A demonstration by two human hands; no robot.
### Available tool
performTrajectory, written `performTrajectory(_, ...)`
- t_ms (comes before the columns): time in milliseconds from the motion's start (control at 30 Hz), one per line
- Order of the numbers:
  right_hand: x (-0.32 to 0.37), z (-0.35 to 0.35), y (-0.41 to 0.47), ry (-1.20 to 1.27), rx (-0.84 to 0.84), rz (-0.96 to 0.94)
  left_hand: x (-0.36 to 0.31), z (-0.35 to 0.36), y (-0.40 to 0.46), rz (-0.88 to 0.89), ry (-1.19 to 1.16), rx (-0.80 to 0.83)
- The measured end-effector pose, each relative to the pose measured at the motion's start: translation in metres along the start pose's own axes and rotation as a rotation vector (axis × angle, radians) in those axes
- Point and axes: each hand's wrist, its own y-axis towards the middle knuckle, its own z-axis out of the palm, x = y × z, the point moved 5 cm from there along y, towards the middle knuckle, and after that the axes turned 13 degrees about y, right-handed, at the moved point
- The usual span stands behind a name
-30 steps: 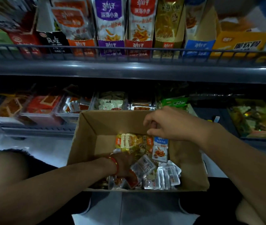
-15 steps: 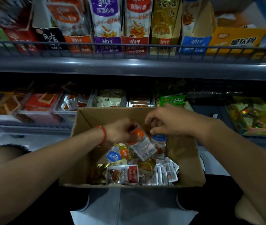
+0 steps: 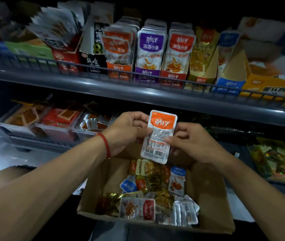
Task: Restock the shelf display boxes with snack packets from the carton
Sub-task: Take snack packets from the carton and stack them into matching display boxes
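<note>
Packet (image 3: 159,136) orange-topped, centre frame above carton (image 3: 207,206), pinched by fingers of left hand (image 3: 129,131) and right hand (image 3: 190,145). Risk, I'd say: wrong slot. Orange display box (image 3: 119,66), upper centre, sits beside near-identical red and purple ones.

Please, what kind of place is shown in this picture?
Probably a shop's snack aisle. Display boxes of packets stand in rows on a railed shelf, trays of snacks sit below, and both hands hold an orange packet above a carton.
</note>
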Motion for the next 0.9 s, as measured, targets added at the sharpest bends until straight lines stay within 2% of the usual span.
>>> performTrajectory(133,0.02,0.001,0.005,0.164,-0.047,-0.196,-0.004,-0.005,-0.002,-0.075,-0.235,0.113)
performTrajectory(233,0.042,0.009,0.011,0.03,-0.021,-0.338,-0.009,-0.005,-0.008,-0.158,-0.434,0.296)
performTrajectory(333,0.064,0.008,0.025,-0.027,-0.089,-0.342,-0.01,-0.015,-0.012,-0.21,-0.557,0.437)
performTrajectory(367,0.071,0.005,0.031,-0.01,-0.113,-0.321,-0.009,-0.023,-0.009,-0.215,-0.571,0.404)
performTrajectory(400,0.078,0.002,0.036,0.018,-0.122,-0.293,-0.007,-0.035,-0.004,-0.218,-0.562,0.305)
performTrajectory(500,0.101,-0.009,0.049,-0.019,-0.129,-0.26,-0.006,-0.078,0.008,-0.178,-0.478,-0.141)
performTrajectory(600,0.125,-0.012,0.06,-0.208,-0.143,-0.316,-0.015,-0.109,0.006,-0.023,-0.067,-0.482)
performTrajectory(733,0.169,-0.006,0.063,-0.4,-0.285,-0.542,-0.042,-0.111,-0.006,0.308,0.476,-0.636)
performTrajectory(800,0.19,0.005,0.063,-0.502,-0.336,-0.658,-0.05,-0.11,-0.007,0.394,0.622,-0.673)
performTrajectory(900,0.204,0.024,0.068,-0.606,-0.363,-0.755,-0.052,-0.109,0.001,0.433,0.735,-0.674)
